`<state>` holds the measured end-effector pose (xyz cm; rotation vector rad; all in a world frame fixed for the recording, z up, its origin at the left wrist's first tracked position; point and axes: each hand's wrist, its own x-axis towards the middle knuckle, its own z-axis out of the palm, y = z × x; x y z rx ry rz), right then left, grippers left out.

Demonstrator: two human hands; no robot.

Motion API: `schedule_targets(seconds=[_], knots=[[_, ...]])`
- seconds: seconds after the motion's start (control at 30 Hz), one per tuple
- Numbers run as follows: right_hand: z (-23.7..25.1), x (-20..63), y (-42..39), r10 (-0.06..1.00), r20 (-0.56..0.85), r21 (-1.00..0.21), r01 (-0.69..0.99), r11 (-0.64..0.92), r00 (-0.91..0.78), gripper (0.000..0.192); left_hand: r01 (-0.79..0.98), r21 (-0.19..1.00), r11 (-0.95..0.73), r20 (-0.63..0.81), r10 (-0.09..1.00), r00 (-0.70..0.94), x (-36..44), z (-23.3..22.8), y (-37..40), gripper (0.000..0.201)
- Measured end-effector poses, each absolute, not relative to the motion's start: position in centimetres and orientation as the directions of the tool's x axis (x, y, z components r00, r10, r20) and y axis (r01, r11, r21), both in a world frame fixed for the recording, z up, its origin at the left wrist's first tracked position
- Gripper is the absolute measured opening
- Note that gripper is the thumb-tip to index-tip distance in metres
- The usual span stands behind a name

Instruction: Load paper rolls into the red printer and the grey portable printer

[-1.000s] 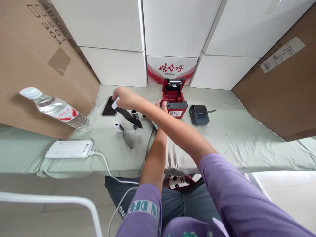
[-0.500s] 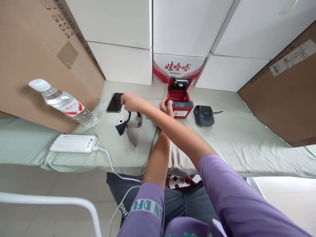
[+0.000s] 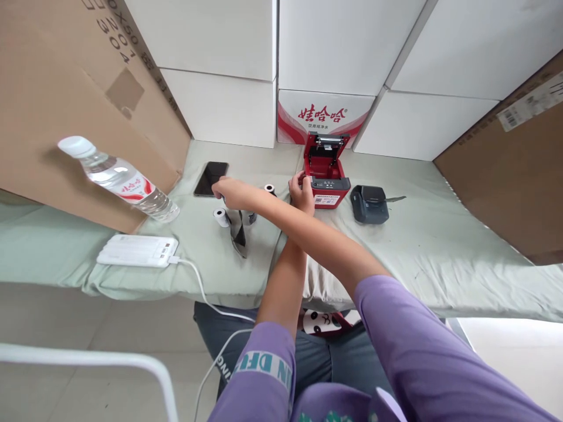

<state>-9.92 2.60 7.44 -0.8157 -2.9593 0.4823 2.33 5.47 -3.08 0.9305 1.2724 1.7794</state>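
- Green cloth-covered table (image 3: 396,258) is walled in by white boxes (image 3: 220,105) at the back and brown cartons (image 3: 53,117) on both sides.
- Arms are crossed: the right arm is reached over the left forearm toward the left side of the table.
- Right hand (image 3: 229,190) is held palm-down with fingers curled over a dark strip (image 3: 238,228), which hangs from it onto the cloth; the grip itself cannot be told from this angle.
- Small white paper roll (image 3: 220,215) is seen just left of the strip; a second roll (image 3: 269,189) lies just behind the right forearm.
- Left hand (image 3: 301,192) is pressed against the left side of the red printer (image 3: 328,187), fingers bent on its casing; the printer lid is up.
- Black printer (image 3: 370,204) is set just right of the red one.
- Black phone (image 3: 211,178) lies flat beyond the right hand.
- Water bottle (image 3: 118,180) and white power bank (image 3: 138,251), with cable attached, are placed at the left edge.
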Motion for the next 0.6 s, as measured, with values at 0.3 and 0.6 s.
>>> schedule_targets(seconds=[0.3, 0.6], knots=[[7.0, -9.7, 2.7, 0.459, 0.038, -0.271, 0.432, 0.86, -0.888, 0.027, -0.15, 0.959, -0.239, 0.123, 0.833, -0.539, 2.5, -2.7, 6.2, 0.02], [7.1, -10.3, 0.1, 0.332, 0.077, -0.179, 0.314, 0.932, -0.94, 0.018, -0.136, 0.956, -0.26, 0.15, 0.831, -0.535, 2.4, -2.8, 6.0, 0.02]])
